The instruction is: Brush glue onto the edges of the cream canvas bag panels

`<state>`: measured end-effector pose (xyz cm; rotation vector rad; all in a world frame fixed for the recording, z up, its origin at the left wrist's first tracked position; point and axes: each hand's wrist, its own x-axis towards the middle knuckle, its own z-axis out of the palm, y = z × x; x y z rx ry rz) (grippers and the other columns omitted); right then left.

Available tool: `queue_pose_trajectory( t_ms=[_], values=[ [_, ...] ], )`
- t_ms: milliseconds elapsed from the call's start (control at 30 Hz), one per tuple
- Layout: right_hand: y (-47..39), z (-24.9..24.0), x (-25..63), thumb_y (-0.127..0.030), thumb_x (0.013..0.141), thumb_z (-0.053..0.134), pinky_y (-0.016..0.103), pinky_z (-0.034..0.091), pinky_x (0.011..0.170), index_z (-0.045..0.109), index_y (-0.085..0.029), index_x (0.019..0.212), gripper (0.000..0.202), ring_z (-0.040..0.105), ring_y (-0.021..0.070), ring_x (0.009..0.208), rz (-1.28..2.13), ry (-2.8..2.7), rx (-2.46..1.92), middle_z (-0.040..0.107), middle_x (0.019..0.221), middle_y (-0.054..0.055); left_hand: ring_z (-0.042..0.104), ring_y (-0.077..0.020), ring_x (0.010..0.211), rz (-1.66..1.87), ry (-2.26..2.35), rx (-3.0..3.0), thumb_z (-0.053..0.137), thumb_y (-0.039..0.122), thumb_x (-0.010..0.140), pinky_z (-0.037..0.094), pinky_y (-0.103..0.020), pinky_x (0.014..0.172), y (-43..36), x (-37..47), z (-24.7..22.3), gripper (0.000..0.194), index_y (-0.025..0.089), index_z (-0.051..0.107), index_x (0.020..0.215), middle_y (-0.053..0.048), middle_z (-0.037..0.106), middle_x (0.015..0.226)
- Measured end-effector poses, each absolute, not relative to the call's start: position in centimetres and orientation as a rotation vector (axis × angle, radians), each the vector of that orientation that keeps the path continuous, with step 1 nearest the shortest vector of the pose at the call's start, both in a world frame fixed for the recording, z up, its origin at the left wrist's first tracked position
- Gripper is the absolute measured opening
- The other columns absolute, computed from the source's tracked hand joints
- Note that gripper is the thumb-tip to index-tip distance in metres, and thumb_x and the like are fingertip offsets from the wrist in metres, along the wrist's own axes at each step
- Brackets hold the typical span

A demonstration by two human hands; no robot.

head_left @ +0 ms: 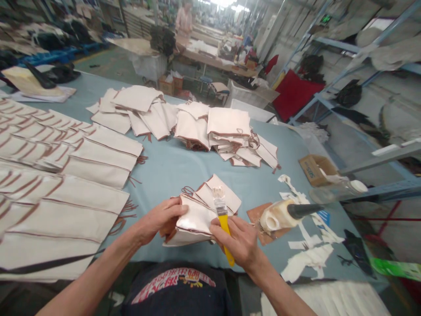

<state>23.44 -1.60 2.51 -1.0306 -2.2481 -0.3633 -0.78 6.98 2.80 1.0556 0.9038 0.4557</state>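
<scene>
Both sides of the pieces [196, 214] are pinched, apparently for steadiness: left hand [166, 216] at one edge, right hand [239, 239] at the other, also clasping the brush [224, 223].

Dk garment [177, 303] w/ red & wht lettering [157, 284], bare forearms [110, 259]

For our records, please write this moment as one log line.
left hand: holds cream pieces | right hand: holds brush, touches cream pieces | table: stacks beyond, overlapping rows left
</scene>
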Motion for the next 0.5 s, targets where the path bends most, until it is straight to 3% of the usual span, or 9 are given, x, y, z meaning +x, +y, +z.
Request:
queue_pose_trajectory(
  t_ms=[133,300,433,500],
  values=[
    [-1.9,1.6,22.8,-0.009,0.098,0.062,0.027,0.055,0.069,0.070,-0.019,0.103,0.013,0.069,0.0164,0.073,-0.326,-2.224,-1.026,0.073,0.078,0.005,0.058,-0.0162,0.071,0.480,0.951,0.969,0.076,0.035,0.069,0.045,-0.025,0.065,7.2,-0.4,3.2,0.023,0.017,0.066,0.080,0.001,0.067,0.076],
    [-2.3,0.3,22.7,-0.023,0.105,0.056,0.028,0.055,0.067,0.067,-0.018,0.102,0.012,0.070,0.0173,0.071,-0.181,-2.170,-1.014,0.074,0.080,0.007,0.048,-0.0094,0.052,0.513,0.938,0.868,0.077,0.035,0.067,0.037,-0.021,0.051,6.5,0.4,3.6,0.025,0.018,0.061,0.076,0.004,0.060,0.063],
    [-2.9,1.6,22.9,-0.025,0.108,0.050,0.028,0.056,0.065,0.063,-0.018,0.111,0.015,0.071,0.0177,0.071,-0.080,-1.977,-1.017,0.077,0.084,0.008,0.036,-0.0070,0.042,0.498,0.915,0.891,0.076,0.035,0.071,0.027,-0.018,0.042,5.4,0.3,4.8,0.023,0.018,0.063,0.082,0.011,0.045,0.047],
    [-3.4,3.2,22.5,-0.030,0.110,0.048,0.026,0.054,0.059,0.063,-0.019,0.115,0.019,0.066,0.0147,0.060,0.008,-1.852,-1.030,0.076,0.079,0.004,0.036,-0.0058,0.041,0.501,0.905,0.880,0.078,0.035,0.071,0.027,-0.017,0.041,5.0,-0.1,5.5,0.025,0.018,0.065,0.084,0.010,0.050,0.050]
  ],
)
